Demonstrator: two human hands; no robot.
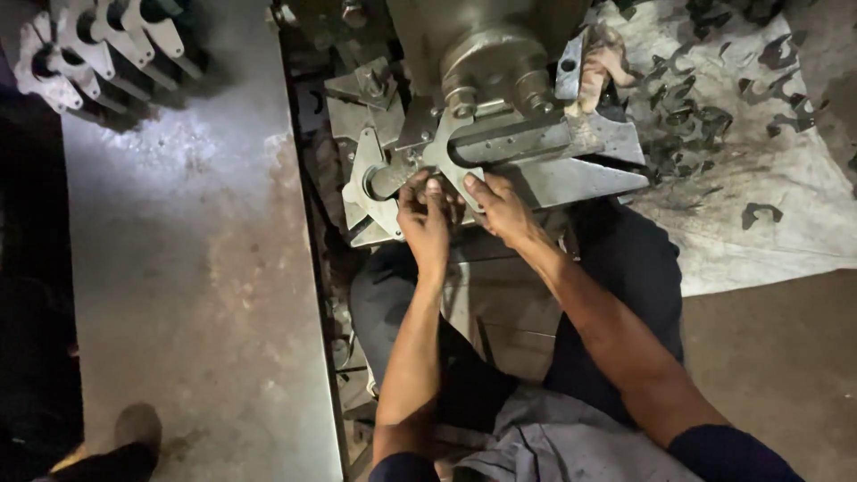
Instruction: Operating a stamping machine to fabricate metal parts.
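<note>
1. Hands first: our left hand point(424, 223) and right hand point(500, 207) meet at the front of the machine point(482, 62), just below its rounded steel head, with the fingertips touching one another around a small part we cannot make out.
2. Grip: both sets of fingers are curled in as if pinching something between them, but the pictures do not show whether either hand truly clasps a piece, so we cannot tell.
3. Place of the work: the flat metal blank point(368, 183), pale with a notched outline, sits on the machine's bed at its front left corner, just left of our left hand and touching the slanted steel guide point(571, 170) that runs off to the right.
4. To do this well, we judge that the blank should lie flat against the guide before anything bears on it, and that our fingertips should stay at the front edge, out from under the head.
5. Stock: more blanks of the same shape hang in a row point(89, 45) at the far left corner of the steel table point(196, 295), and dark offcuts point(696, 107) lie scattered on the grey cloth point(786, 205) to the right.
</note>
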